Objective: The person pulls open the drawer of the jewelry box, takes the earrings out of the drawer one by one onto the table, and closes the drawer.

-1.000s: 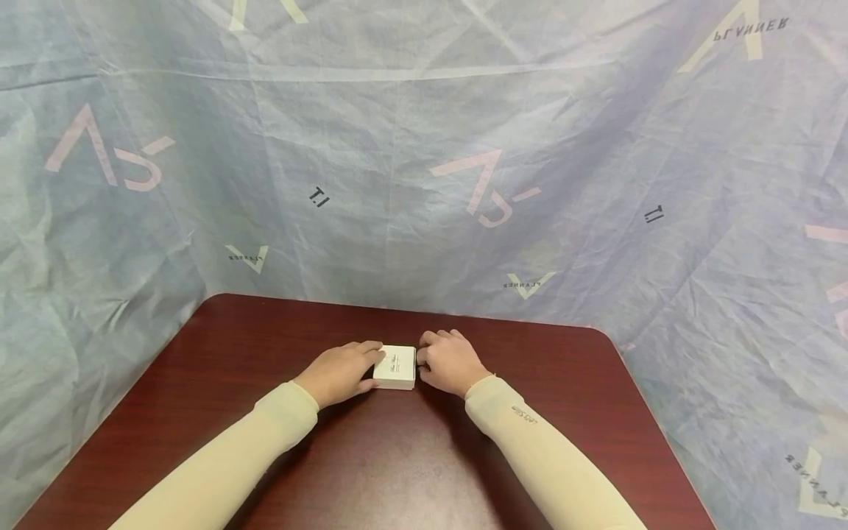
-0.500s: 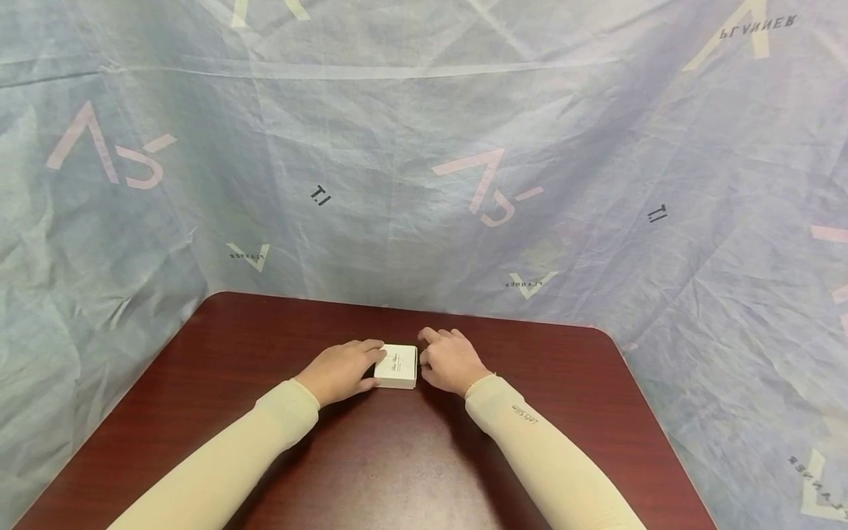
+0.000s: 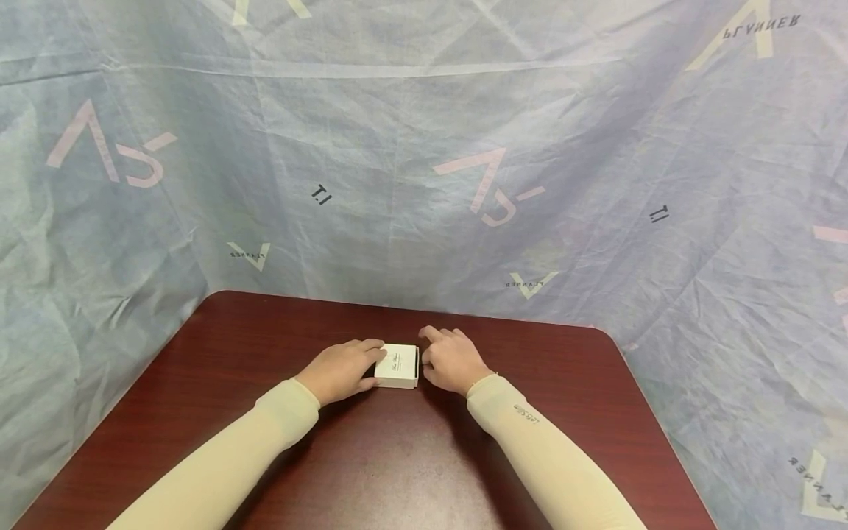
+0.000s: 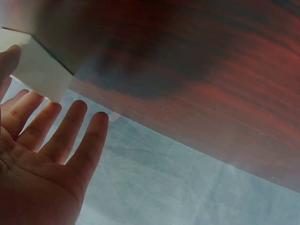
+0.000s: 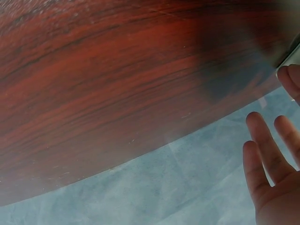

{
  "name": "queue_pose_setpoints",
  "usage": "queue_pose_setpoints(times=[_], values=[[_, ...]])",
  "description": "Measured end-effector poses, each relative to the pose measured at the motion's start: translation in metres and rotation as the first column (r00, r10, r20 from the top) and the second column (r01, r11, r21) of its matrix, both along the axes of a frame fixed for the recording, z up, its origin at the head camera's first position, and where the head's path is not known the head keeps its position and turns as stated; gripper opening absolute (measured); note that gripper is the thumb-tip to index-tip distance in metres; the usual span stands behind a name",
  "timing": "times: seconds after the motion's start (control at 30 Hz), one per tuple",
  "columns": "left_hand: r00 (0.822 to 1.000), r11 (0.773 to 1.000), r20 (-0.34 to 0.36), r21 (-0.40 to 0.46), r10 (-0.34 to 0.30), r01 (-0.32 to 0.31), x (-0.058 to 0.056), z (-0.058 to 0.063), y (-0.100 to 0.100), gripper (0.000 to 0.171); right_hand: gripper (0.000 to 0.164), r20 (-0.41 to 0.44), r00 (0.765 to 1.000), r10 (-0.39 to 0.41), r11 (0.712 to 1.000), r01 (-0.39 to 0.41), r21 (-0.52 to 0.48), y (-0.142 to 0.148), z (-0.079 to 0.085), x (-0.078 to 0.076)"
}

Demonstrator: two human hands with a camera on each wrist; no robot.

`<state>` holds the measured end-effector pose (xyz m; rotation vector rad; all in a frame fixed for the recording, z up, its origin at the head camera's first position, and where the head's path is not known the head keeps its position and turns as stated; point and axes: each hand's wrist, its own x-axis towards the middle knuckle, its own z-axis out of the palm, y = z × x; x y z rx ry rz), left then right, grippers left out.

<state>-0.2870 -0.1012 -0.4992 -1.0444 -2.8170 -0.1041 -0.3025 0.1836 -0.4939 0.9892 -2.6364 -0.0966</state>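
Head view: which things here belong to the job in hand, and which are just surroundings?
In the job:
- white box, lying on the table
- left hand, gripping the box
- right hand, at the box's other end; contact unclear

Just surroundings:
- table, apart from supporting the box
- printed cloth behind it
- pale sleeves on both arms

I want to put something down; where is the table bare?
On the dark red wood-grain table: between the cream fabric sleeves, nearer than the small white cardboard box, and outside each sleeve. Crowded: around the box, between left hand and right hand.
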Motion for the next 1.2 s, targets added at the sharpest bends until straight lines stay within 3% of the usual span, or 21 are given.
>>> queue_pose_setpoints(times=[1.2], values=[[1.000,0.999,-0.023,-0.044,0.003,-0.004,-0.0024,0.0037,0.0047,0.049,0.016,0.006,1.000,-0.001,1.000,0.001,-0.013,0.0068,-0.0048,-0.0031]])
